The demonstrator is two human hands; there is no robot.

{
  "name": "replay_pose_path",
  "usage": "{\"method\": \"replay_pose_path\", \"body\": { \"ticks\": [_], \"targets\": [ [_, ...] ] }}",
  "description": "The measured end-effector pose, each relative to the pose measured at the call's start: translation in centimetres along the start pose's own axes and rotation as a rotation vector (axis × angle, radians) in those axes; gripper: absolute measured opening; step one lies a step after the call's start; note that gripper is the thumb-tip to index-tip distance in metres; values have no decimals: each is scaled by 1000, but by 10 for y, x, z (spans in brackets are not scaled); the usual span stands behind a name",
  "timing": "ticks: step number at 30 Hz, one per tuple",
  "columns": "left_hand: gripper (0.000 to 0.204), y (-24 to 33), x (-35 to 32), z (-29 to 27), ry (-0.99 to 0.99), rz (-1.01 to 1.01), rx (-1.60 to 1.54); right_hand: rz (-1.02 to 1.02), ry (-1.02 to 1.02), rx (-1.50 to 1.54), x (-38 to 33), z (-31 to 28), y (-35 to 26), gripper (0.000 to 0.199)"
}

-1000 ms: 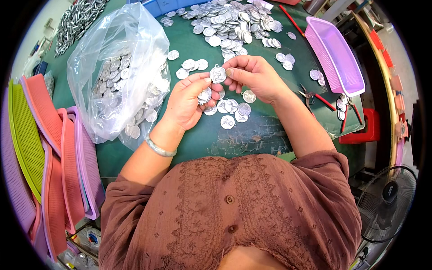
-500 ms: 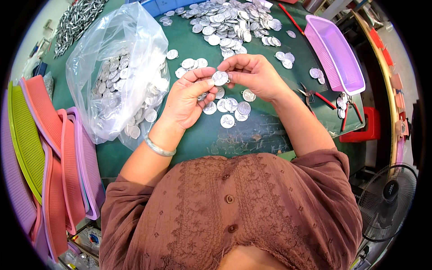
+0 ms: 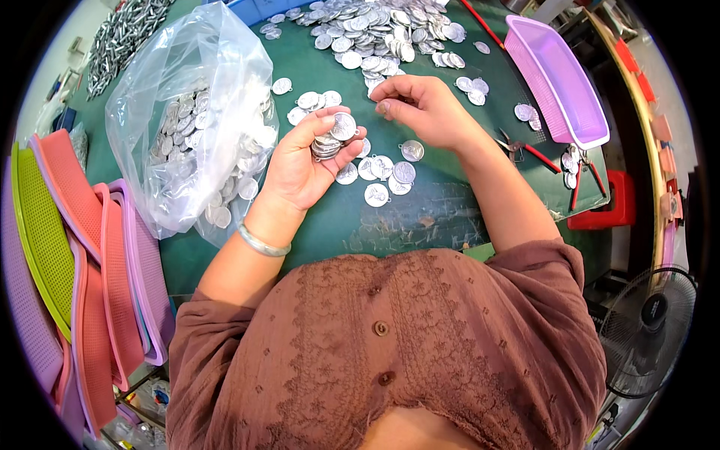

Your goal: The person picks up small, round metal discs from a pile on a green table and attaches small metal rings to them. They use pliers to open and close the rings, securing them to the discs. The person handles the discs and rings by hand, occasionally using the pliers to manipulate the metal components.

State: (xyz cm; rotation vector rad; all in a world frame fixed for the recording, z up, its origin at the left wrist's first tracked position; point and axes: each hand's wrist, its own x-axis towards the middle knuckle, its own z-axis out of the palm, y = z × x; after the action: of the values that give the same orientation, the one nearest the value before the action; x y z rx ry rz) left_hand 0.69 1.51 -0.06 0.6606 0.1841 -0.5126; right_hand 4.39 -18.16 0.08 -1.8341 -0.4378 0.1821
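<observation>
My left hand (image 3: 294, 166) is palm up, its fingers curled around a small stack of round silver medals (image 3: 327, 147). One medal (image 3: 343, 126) lies face up on top, with a little loop at its edge. At the lower tip of the big medal pile (image 3: 367, 37), my right hand (image 3: 424, 109) is half curled, thumb near the fingertips, and no medal shows in it. Several loose medals (image 3: 382, 167) lie on the green table between my hands. A small cluster of medals (image 3: 313, 103) sits just beyond my left fingers.
A clear plastic bag (image 3: 139, 112) of medals stands at left, beside stacked coloured plastic baskets (image 3: 94, 300). Right are a purple basket (image 3: 517, 67), red-handled pliers (image 3: 517, 152) and a fan (image 3: 645, 337). Metal pins (image 3: 127, 41) are heaped far left; a blue tray (image 3: 259, 9) stands at the back.
The medal that both hands held between them now rests on the stack in my left hand. My left palm has turned up, and my right hand has moved away toward the pile.
</observation>
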Motion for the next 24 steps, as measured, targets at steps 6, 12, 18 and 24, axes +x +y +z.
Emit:
{"method": "replay_pose_path", "body": {
  "ticks": [6,12,18,24],
  "targets": [
    [25,21,-23,14,-88,64,166,-63,-97,-195,1,-2,9,16],
    [24,108,-58,23,157,993,724,-189,-202,-444,-5,6,-1,25],
    [25,144,-36,-10,338,984,1153,-300,-187,-689,-8,18,-1,36],
    [19,91,-57,17,312,1121,1129,-297,-186,-740,-8,22,-3,35]
  ]
}}
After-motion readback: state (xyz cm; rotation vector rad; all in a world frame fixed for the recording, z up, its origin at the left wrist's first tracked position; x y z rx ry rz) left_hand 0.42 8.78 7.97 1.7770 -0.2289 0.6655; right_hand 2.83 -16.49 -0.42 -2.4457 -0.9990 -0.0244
